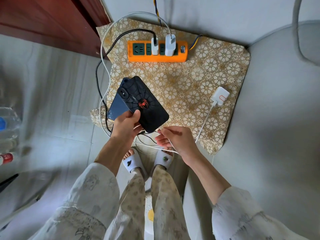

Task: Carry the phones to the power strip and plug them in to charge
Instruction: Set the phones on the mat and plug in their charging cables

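Observation:
My left hand (126,126) grips two stacked phones fanned apart: on top a black phone with a red spider (145,104), under it a dark blue phone (117,106). My right hand (174,139) pinches a thin white cable (170,148) just below the phones' lower end. An orange power strip (157,57) lies at the far side of a floral cushion (190,84), with two white chargers (170,45) plugged in. A third white charger (220,96) lies loose on the cushion, its cable running down toward my right hand.
A black braided cable (97,73) and a white cable (103,49) loop off the cushion's left edge to the tiled floor. Water bottles (8,129) stand at the left. A grey sofa (277,118) fills the right. A dark wooden cabinet (43,18) is at top left.

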### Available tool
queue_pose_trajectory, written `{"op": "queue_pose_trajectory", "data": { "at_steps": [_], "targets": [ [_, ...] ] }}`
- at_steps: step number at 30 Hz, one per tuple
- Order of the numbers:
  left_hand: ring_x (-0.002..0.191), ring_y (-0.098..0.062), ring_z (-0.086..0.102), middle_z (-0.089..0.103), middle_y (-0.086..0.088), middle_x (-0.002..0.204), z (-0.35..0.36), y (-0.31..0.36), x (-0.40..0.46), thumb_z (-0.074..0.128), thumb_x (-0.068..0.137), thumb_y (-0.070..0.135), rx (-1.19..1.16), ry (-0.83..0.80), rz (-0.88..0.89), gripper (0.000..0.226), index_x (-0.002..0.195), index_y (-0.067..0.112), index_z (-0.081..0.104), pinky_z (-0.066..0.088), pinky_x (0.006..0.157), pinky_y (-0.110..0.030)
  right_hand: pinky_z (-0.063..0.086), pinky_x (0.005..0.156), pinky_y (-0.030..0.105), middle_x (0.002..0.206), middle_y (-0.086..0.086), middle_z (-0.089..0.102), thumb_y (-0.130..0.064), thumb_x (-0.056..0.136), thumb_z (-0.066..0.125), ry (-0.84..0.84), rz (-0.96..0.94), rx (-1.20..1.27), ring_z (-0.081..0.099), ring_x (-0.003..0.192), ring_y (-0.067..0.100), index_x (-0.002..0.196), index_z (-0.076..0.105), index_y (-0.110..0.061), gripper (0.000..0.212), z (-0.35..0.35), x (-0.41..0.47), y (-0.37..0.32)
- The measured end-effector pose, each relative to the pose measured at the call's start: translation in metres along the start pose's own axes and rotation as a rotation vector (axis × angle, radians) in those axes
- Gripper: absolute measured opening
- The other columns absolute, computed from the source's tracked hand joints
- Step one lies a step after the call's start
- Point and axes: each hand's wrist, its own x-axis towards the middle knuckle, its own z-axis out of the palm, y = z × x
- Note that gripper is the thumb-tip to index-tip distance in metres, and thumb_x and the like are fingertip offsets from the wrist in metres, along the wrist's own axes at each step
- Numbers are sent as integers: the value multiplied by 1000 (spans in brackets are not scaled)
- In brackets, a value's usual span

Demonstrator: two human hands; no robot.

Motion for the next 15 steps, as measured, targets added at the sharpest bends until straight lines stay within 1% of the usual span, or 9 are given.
{"op": "queue_pose_trajectory", "data": {
  "at_steps": [3,5,7,8,9,10,11,12,15],
  "targets": [
    [85,-17,63,64,-6,94,-2,-3,0,45,94,10,79,11,6,14,91,9,58,54,67,-25,53,50,18,53,1,69,-2,88,54,-26,40,-3,67,50,12,87,65,5,13,-1,1,3],
    [88,-21,61,62,-10,96,1,-7,3,46,93,10,179,35,4,13,94,7,58,52,75,-31,56,54,21,63,14,71,-2,87,56,-18,111,5,69,55,15,90,65,9,14,1,0,6],
    [90,-24,58,60,-12,98,5,-10,10,47,92,9,255,33,-7,12,97,8,58,51,81,-36,59,68,29,76,20,71,-3,85,57,38,167,-45,72,73,24,91,65,6,13,1,2,8],
    [92,-26,57,59,-12,98,7,-10,14,48,92,9,308,20,-10,11,97,9,58,51,84,-39,58,79,35,87,20,71,-5,85,57,84,174,-83,70,88,30,95,64,2,14,-1,5,9],
    [92,-27,57,60,-12,97,9,-10,18,49,91,10,381,3,-4,11,97,11,59,51,87,-41,55,85,37,104,19,67,-7,85,58,126,175,-86,65,100,33,107,60,-2,22,-3,8,8],
    [92,-27,57,61,-12,95,10,-11,24,50,91,12,457,-13,13,12,98,11,60,50,89,-42,53,90,38,121,18,58,-9,86,58,161,175,-48,61,107,32,123,49,-3,38,-5,12,7],
    [90,-26,57,61,-11,93,11,-11,29,51,90,13,520,-27,35,14,100,10,61,50,88,-42,51,93,39,133,16,49,-11,88,57,173,176,5,57,113,29,135,37,-6,51,-9,16,7],
    [88,-24,57,61,-11,93,12,-11,34,51,90,14,568,-40,52,18,104,9,62,51,85,-40,49,95,39,139,14,43,-13,89,56,163,177,43,53,116,27,139,32,-8,55,-11,20,5],
    [84,-18,57,62,-8,95,17,-15,41,51,91,16,634,-81,69,24,111,8,61,49,69,-23,44,98,41,140,11,44,-16,92,50,106,243,68,50,119,25,133,40,-10,43,-12,30,2]
  ]
}}
